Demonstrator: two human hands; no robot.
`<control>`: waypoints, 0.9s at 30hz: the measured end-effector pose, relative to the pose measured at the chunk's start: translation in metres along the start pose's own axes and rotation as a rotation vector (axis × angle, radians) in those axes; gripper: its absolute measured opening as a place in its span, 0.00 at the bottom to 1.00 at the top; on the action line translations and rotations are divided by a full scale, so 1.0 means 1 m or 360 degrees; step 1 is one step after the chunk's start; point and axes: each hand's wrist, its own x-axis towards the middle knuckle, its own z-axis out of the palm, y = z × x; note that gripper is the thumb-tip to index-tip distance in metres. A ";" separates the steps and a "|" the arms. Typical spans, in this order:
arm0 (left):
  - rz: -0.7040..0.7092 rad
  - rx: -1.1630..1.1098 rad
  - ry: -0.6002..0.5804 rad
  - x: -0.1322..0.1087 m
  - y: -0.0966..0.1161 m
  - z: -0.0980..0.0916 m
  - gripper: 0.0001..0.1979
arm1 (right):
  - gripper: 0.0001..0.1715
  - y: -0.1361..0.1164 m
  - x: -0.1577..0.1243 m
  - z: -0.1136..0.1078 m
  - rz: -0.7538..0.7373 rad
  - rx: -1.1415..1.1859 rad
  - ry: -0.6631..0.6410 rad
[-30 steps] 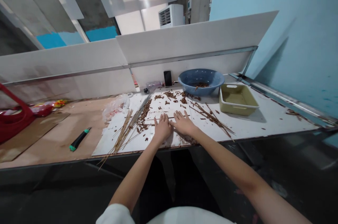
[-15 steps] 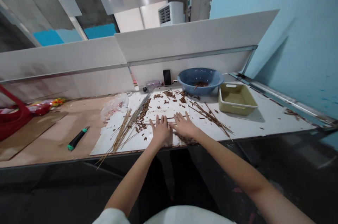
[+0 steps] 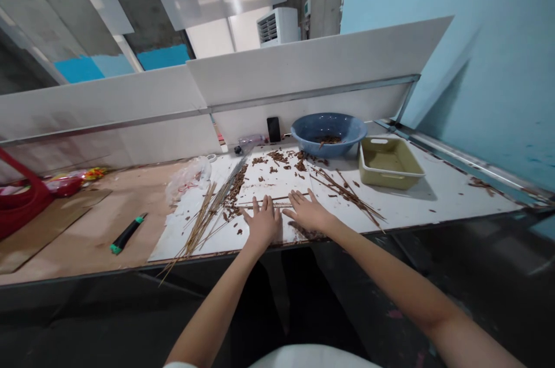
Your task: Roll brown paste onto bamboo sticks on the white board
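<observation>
My left hand [image 3: 263,221] and my right hand [image 3: 309,212] lie flat, palms down, side by side on a white board [image 3: 182,235] near the bench's front edge. The fingers of both are stretched out. Under their fingertips lies a thin stick [image 3: 277,200], crosswise. A bundle of thin sticks [image 3: 202,220] lies to the left of my left hand. Brown-coated sticks [image 3: 347,191] lie to the right of my right hand. Brown crumbs [image 3: 277,157] are scattered behind the hands.
A blue bowl [image 3: 328,131] with brown bits and a yellow-green tray [image 3: 389,162] stand at the back right. A phone [image 3: 273,128] leans on the white partition. A green-and-black knife [image 3: 126,233] lies at left, with a plastic bag [image 3: 189,173] and a red object [image 3: 19,197] beyond it.
Both hands have slid a little back toward the front edge and slightly apart, still flat on the board. The stick now shows at their fingertips.
</observation>
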 end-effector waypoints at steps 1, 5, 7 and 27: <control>-0.0009 -0.0005 -0.0011 0.000 0.000 -0.001 0.34 | 0.42 0.000 0.000 -0.002 -0.0009 0.0005 -0.0023; -0.0069 -0.0025 -0.0012 0.012 0.009 -0.011 0.35 | 0.43 -0.005 0.017 -0.017 0.0123 -0.0037 -0.0082; -0.0106 -0.0004 -0.0015 0.013 0.013 -0.014 0.35 | 0.45 -0.008 0.019 -0.018 0.0195 -0.0069 -0.0063; -0.0047 0.0106 -0.0146 0.006 0.002 -0.015 0.36 | 0.44 -0.006 0.001 -0.007 0.0059 -0.0110 -0.0050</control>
